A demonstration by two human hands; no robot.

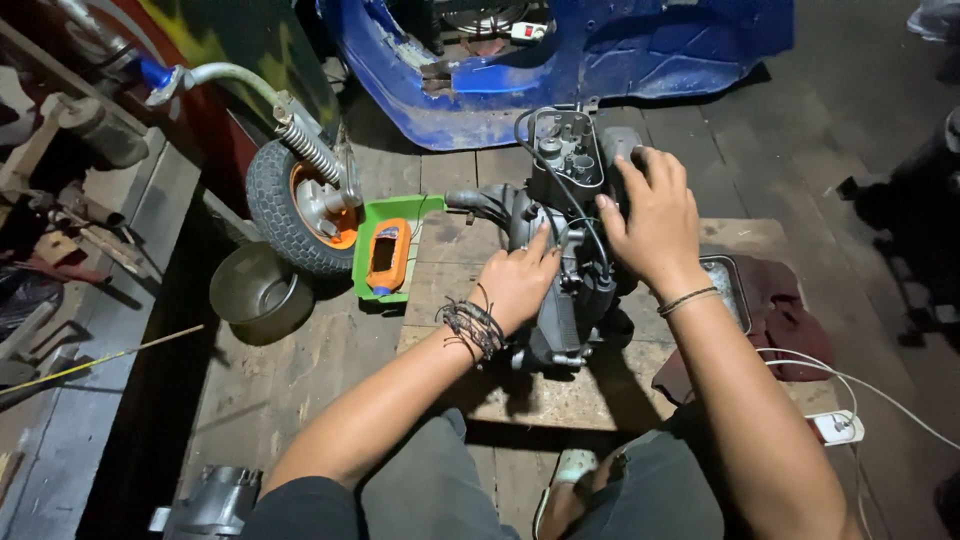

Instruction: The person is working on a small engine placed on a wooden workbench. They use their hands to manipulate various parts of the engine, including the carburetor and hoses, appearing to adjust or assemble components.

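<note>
Engine block [565, 250], grey, small, lies on a low wooden board [560, 385] that serves as my tabletop, close in front of my knees, cylinder end pointing away from me toward the blue scooter body [600, 50]. Left hand [515, 285]: palm flat on the near-left side of the casing, fingers together, pressing rather than gripping, nothing closed in it. Right hand [655, 225]: draped over the top right of the block, fingers curled over the far edge, so my grip there is clamped on the casing. Black cables [570, 215] run loose over the block between my hands.

Risks, as I judge them: board is narrow and the block sits on an uneven face (it could roll toward the metal tray [735, 290] if my right hand lifts). A cable could snag under my fingers. Green tray [375, 235] with orange bottle [388, 255] sits just left, near my left elbow's sweep.
</note>
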